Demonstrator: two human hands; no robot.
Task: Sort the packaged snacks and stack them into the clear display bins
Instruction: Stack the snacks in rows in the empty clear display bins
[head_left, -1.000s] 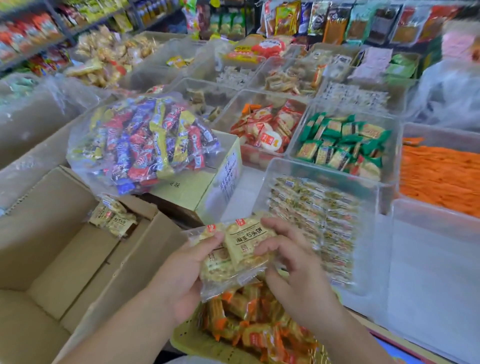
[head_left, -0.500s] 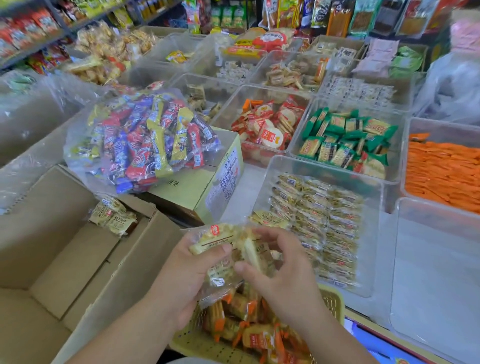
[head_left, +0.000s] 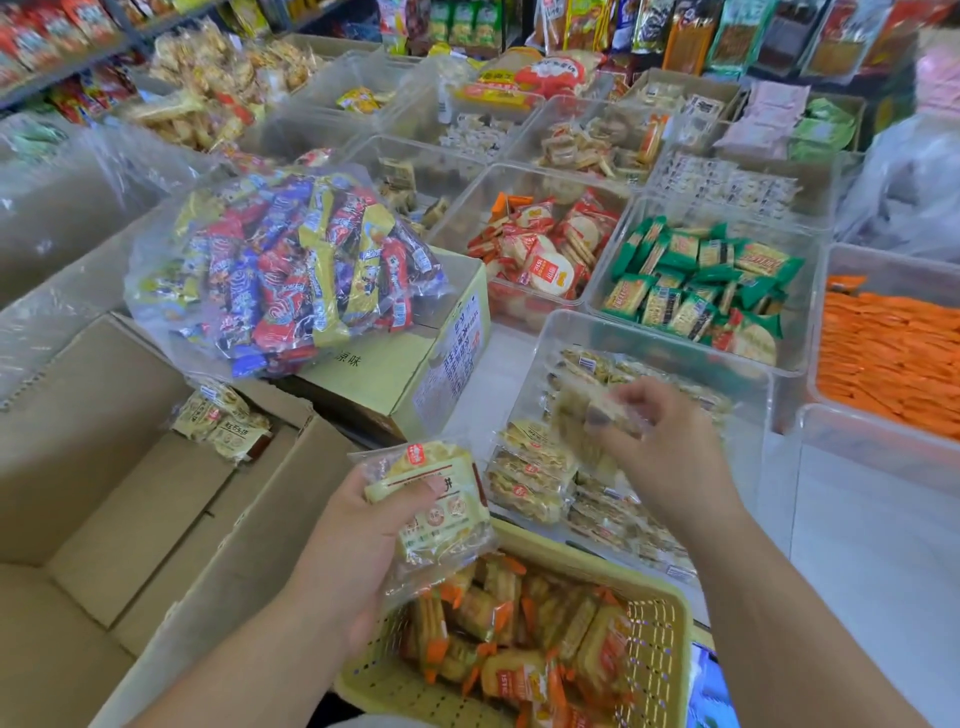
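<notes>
Head view: the right hand (head_left: 660, 447) hangs over the near clear bin (head_left: 649, 332), fingers pinched on one blurred yellow snack pack (head_left: 587, 415). The rows already stacked in the bin lie straight below it and toward 7 o'clock, their long edges running about 10 to 4. The left hand (head_left: 363, 530), at 8 o'clock from the right, clamps a small bunch of the same packs (head_left: 436, 499) above the yellow basket (head_left: 660, 623). The right is plainly nearer the bin

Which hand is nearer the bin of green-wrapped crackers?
Right. The right hand is over the clear bin just in front of the green-wrapped crackers; the left hand is lower left, above the yellow basket.
</notes>
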